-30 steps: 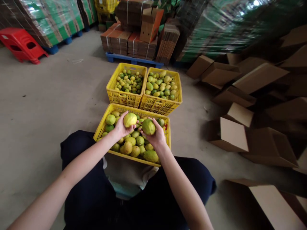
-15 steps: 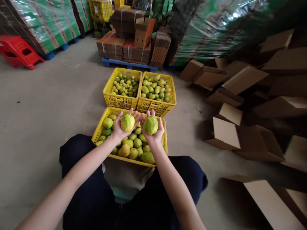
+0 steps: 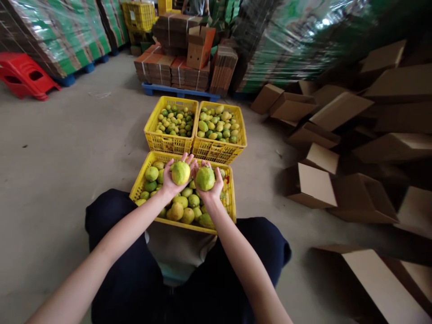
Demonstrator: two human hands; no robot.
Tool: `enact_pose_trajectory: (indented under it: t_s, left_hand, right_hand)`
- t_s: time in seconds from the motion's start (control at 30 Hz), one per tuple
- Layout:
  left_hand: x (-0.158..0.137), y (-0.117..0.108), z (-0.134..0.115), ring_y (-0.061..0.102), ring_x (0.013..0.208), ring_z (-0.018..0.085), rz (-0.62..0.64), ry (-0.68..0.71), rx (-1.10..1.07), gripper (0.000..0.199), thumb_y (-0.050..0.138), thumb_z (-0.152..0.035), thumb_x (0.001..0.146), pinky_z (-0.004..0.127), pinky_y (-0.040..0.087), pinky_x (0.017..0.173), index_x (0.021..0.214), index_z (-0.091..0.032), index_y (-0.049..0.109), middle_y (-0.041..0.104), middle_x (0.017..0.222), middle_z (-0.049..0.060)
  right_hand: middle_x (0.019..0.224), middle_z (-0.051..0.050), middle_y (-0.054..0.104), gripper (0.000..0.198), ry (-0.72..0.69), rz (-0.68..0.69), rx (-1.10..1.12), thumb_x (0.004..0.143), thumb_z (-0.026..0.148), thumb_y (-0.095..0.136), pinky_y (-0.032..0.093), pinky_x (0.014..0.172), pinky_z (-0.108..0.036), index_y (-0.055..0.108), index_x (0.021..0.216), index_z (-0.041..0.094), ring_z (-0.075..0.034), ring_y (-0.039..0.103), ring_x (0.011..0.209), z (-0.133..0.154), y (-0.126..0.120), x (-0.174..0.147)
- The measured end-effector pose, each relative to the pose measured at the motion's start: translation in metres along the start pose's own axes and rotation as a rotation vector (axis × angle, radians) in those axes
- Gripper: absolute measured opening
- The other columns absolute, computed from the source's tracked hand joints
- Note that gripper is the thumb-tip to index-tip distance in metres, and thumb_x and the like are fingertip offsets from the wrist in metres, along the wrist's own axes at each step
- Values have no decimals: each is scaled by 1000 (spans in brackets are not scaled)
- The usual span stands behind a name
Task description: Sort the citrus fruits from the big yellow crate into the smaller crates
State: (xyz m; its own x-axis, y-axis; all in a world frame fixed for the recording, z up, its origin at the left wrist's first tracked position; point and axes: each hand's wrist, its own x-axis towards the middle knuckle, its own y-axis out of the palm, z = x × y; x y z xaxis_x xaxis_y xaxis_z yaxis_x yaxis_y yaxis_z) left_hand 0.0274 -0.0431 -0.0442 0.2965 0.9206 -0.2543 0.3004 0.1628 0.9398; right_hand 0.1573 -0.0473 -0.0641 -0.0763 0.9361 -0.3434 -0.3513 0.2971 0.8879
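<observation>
On my left hand [image 3: 168, 182], palm up with the fingers partly spread, rests a yellow-green lemon [image 3: 181, 173]. My right hand [image 3: 212, 192], also palm up, cradles a greener lemon [image 3: 205, 178] close beside the first. Both hands are over a yellow plastic crate [image 3: 231, 198] between my knees, filled with green and yellow lemons [image 3: 177, 211] of differing sizes. The hands and forearms hide part of the crate's contents.
Two more yellow crates [image 3: 153, 143] of smaller lemons stand just beyond. Open cardboard boxes [image 3: 313, 186] lie heaped on the right. Flattened cartons [image 3: 191, 74] are stacked on a blue pallet [image 3: 182, 93]. A red stool [image 3: 29, 76] is at left; part of a person [image 3: 196, 6] shows far back.
My right hand has moved left and slightly down with its lemon, closer to my left hand. The left hand and its lemon are nearly where they were.
</observation>
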Motion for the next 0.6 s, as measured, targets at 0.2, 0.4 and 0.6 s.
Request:
enact_pose_trajectory:
  t_s: [0.2,0.4,0.6]
  left_hand:
    - [-2,0,0,63,119,26,11,-14,35,42,37,-35,96,31,58,70,127,-20,61,71,122,9]
    - [-5,3,-1,66,112,24,-39,-14,83,41,35,-32,96,33,58,73,124,-21,61,73,111,7]
    - [-12,0,-17,71,92,21,-292,-35,-17,32,39,-23,94,33,60,75,115,-20,62,73,89,6]
  right_hand:
    - [88,-2,74,23,18,-43,9,89,39,48,59,78,-34,64,96,23,-18,70,78,-3,8,-6]
    - [88,0,74,24,32,-57,-56,88,40,45,59,71,-33,63,94,26,-17,70,79,0,10,-11]
    - [74,-1,68,13,97,-172,-341,79,40,54,59,64,-40,57,83,28,-23,68,79,-12,-24,-12]
